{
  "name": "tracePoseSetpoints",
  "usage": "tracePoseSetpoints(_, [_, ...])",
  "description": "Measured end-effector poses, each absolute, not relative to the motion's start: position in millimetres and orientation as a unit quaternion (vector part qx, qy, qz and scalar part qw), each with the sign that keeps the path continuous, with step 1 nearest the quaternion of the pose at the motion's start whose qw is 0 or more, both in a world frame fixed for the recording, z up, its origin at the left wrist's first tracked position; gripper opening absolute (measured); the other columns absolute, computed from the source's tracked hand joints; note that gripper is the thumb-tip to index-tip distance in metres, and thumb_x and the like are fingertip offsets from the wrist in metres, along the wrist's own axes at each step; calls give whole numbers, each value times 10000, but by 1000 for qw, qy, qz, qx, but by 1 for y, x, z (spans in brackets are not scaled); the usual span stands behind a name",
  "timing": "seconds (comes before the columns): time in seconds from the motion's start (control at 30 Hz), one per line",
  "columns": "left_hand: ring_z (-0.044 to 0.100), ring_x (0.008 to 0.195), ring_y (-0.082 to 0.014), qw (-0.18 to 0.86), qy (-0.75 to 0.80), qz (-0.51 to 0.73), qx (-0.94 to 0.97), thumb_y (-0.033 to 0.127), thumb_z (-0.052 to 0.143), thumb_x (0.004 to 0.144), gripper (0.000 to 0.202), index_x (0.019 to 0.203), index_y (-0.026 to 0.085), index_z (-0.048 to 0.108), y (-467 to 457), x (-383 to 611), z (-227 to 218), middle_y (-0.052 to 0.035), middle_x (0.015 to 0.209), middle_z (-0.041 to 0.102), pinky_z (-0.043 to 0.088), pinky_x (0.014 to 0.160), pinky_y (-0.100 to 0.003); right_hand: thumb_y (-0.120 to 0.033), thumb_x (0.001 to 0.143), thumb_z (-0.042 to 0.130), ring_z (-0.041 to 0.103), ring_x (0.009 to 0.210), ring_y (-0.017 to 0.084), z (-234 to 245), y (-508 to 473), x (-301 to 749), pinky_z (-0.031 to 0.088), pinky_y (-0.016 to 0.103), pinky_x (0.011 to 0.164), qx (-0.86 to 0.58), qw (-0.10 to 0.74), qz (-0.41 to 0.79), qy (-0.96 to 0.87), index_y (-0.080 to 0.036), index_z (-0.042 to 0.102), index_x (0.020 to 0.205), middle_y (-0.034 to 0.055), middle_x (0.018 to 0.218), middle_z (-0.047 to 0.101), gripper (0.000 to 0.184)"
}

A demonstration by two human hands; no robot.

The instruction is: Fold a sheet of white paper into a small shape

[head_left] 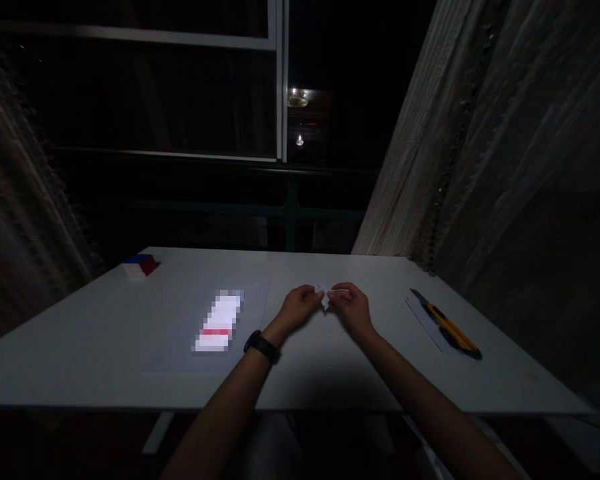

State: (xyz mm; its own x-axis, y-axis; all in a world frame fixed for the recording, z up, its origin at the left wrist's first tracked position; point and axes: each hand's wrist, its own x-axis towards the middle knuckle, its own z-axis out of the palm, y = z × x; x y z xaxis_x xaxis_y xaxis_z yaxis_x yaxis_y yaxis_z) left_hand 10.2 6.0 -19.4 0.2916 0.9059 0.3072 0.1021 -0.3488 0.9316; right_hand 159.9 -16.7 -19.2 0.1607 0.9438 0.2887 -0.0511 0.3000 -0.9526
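Note:
Both hands meet just above the middle of the white table (300, 373). My left hand (300, 306), with a dark watch (262, 346) on the wrist, pinches one side of a small folded piece of white paper (325, 301). From the other side, my right hand (351, 307) grips the same paper between thumb and fingers. The paper looks creased and pointed at its lower end; the fingers cover part of it, and its full shape is hard to make out in the dim light.
A lit phone (220, 321), its screen blurred, lies on a paper sheet (167, 357) at the left. A blue, red and white block (141, 265) sits at the far left corner. On the right, a yellow utility knife (450, 327) with its blade out lies by white paper (423, 320). Curtains (410, 153) flank the window.

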Motion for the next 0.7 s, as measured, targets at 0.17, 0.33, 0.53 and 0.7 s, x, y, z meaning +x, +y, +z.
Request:
tracePoseSetpoints(0.17, [480, 577, -118, 445, 386, 466, 660, 465, 565, 713, 349, 662, 123, 611, 9, 11, -23, -12, 602, 549, 371, 538, -226, -444, 555, 742, 629, 579, 173, -21, -17, 155, 526, 327, 596, -422, 617, 445, -493, -193, 524, 725, 1, 588, 626, 373])
tracePoseSetpoints(0.33, [502, 610, -125, 471, 381, 487, 630, 462, 588, 693, 342, 641, 124, 601, 10, 11, -23, -18, 620, 548, 406, 556, -228, -464, 562, 726, 588, 518, 150, -26, -16, 153, 474, 277, 527, -435, 582, 428, -537, -183, 523, 690, 3, 541, 615, 370])
tracePoseSetpoints(0.53, [541, 649, -132, 501, 370, 491, 610, 420, 595, 697, 299, 715, 123, 616, 11, 11, -25, -35, 682, 578, 450, 586, -234, -401, 674, 654, 618, 656, 169, -25, -18, 157, 490, 294, 618, -456, 568, 353, -587, -200, 526, 948, 31, 718, 666, 363])
tracePoseSetpoints(0.7, [579, 652, -138, 533, 358, 468, 607, 400, 600, 705, 277, 748, 127, 583, 6, 12, -24, -28, 712, 560, 484, 590, -259, -340, 755, 554, 594, 787, 168, -17, -21, 161, 497, 314, 707, -456, 562, 258, -640, -207, 550, 1094, 83, 1023, 626, 365])
